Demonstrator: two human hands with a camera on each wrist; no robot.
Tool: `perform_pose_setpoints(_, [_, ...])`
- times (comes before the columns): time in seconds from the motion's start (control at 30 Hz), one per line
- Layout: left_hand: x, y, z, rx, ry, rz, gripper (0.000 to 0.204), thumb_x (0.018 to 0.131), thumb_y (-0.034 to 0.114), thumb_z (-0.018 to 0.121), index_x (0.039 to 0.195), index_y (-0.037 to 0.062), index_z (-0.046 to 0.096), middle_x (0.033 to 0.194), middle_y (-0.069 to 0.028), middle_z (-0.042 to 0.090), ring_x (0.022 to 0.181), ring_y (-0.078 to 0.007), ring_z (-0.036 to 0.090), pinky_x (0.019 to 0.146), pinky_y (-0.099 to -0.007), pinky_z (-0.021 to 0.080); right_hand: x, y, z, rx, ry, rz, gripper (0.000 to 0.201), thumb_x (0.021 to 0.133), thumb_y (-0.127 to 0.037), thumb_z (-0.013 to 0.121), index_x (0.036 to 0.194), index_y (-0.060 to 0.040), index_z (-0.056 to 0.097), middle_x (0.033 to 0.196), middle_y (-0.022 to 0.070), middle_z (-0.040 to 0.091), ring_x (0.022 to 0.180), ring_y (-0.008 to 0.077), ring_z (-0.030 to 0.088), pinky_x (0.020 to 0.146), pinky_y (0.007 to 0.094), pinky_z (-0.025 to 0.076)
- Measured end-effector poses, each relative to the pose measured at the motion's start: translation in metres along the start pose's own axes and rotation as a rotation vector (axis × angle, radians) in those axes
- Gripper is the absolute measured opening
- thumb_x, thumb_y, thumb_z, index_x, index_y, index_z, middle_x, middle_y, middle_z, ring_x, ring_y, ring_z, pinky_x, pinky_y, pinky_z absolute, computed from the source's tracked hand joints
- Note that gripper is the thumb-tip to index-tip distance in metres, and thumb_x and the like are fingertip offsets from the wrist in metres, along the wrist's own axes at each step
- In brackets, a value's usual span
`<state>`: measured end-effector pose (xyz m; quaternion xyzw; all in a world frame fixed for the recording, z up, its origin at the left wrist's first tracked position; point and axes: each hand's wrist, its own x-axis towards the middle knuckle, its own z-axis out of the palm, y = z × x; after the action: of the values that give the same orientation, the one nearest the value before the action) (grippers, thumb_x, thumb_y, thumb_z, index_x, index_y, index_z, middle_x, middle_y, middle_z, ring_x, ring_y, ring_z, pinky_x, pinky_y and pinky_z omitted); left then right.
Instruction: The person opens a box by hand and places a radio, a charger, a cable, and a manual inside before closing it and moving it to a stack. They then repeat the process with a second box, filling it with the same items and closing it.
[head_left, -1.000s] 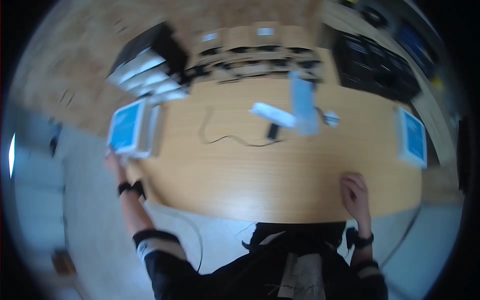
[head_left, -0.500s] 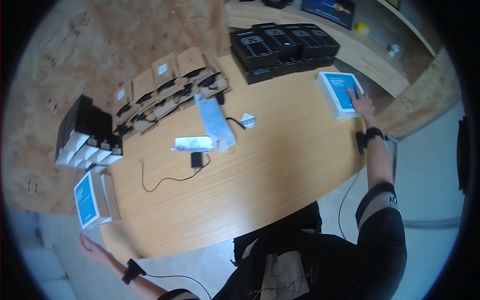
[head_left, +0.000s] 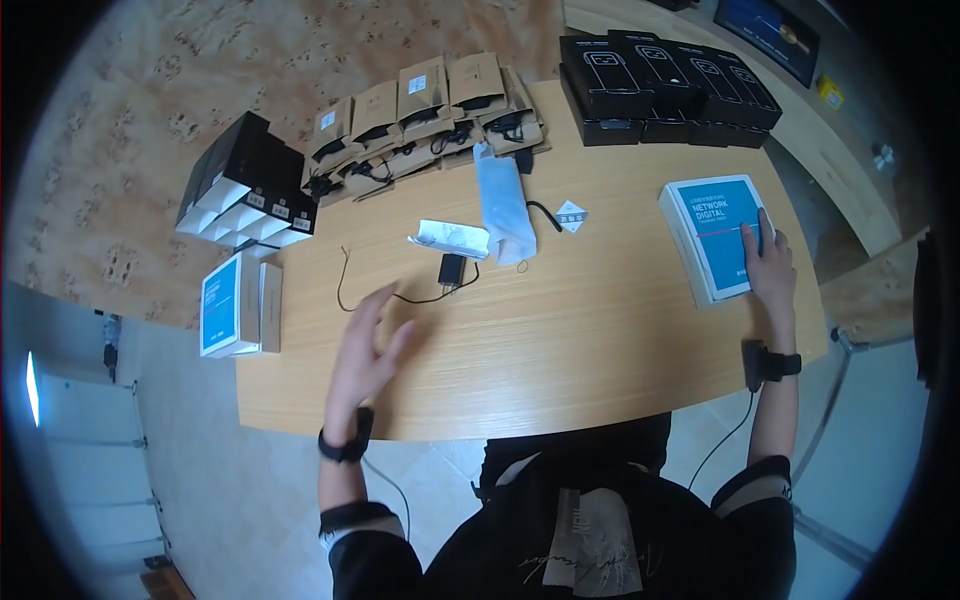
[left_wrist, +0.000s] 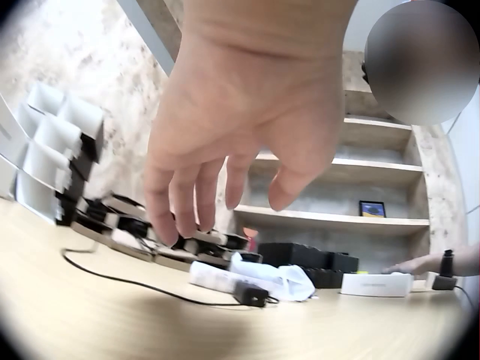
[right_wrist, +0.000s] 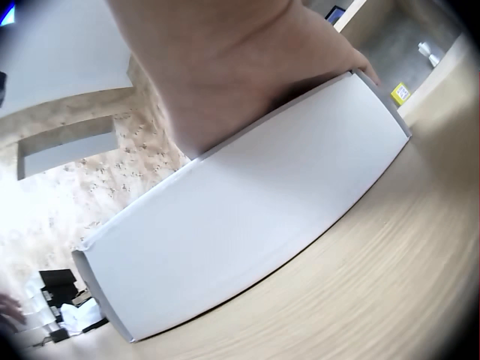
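Note:
On the right of the table lies a white box with a blue "NETWORK DIGITAL" top (head_left: 712, 222). My right hand (head_left: 771, 268) rests on its lid, fingers spread over the blue face; in the right wrist view the palm sits on the upper edge of the white box side (right_wrist: 247, 217). My left hand (head_left: 365, 350) hovers over the left part of the table with fingers loosely extended, holding nothing. Close ahead of it are a thin black cable (head_left: 420, 299) and a black power adapter (head_left: 452, 268). The left wrist view shows that hand (left_wrist: 247, 120) above the same adapter (left_wrist: 250, 294).
A white wrapped piece (head_left: 450, 238), a bluish plastic sleeve (head_left: 507, 210) and a small label (head_left: 571, 217) lie mid-table. Brown cardboard packets (head_left: 425, 92) and black boxes (head_left: 670, 85) line the back. Open black-and-white boxes (head_left: 245, 185) and blue-topped boxes (head_left: 222, 310) stand left.
My left hand has come from beside the left blue-topped boxes to over the table. My right hand, first near the front edge, reached the right box and stays on it. The head view has turned.

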<state>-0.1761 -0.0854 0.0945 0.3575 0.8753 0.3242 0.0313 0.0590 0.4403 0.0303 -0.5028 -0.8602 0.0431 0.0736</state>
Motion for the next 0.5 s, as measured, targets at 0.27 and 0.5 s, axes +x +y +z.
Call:
perform_pose_setpoints(0.27, [0.065,0.066,0.074,-0.023,-0.273,0.292,0.055,0.093,0.022,0.068,0.140,-0.0005,0.049,0.136,-0.0270,0.055,0.124,-0.0395,0.057,0.106,-0.0434,0.046,-0.015,0.021,-0.030,0.297,0.024,-0.126,0.070,0.096,-0.056,0.055,0.140,-0.0020,0.051,0.130,0.0272,0.058,0.118,0.0409,0.060,0.099,0.0453,0.046])
perform_pose_setpoints(0.5, [0.063,0.132,0.154,-0.237,-0.445,0.408,0.071,0.095,0.021,0.066,0.151,-0.0022,0.030,0.146,-0.0288,0.045,0.130,-0.0406,0.052,0.109,-0.0416,0.043,-0.054,0.011,-0.033,0.719,-0.073,-0.266,0.051,0.095,-0.039,0.065,0.126,0.0023,0.060,0.105,0.0235,0.070,0.099,0.0360,0.070,0.087,0.0404,0.053])
